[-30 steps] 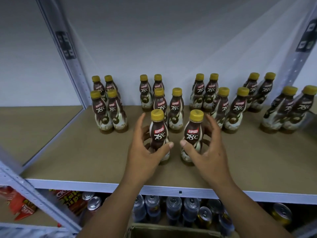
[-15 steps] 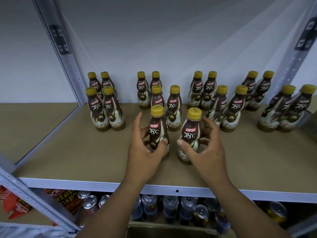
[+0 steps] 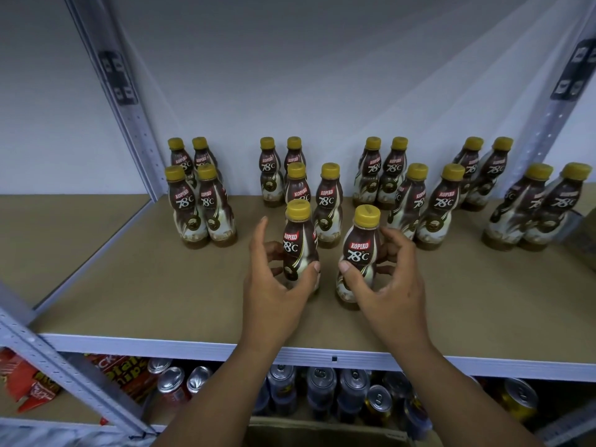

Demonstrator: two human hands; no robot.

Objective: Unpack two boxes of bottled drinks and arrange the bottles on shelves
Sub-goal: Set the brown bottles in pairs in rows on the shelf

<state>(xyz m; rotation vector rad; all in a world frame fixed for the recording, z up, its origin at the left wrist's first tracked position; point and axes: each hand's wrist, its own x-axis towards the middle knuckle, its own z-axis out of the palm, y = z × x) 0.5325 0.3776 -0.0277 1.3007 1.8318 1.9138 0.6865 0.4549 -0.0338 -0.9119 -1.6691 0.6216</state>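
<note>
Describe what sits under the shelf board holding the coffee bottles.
Under the shelf board stand drink cans, tops up, with red snack bags to their left. A cardboard box edge and both forearms cover the cans' lower parts, so their labels and count stay unclear.

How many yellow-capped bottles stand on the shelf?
20: four far left, four back centre, two in the hands, four centre-right, two behind those, two far right. None seem hidden.

yellow-capped brown-and-cream bottles (image 3: 300, 250), tan shelf (image 3: 161, 285), red snack packets (image 3: 129, 375)
</note>
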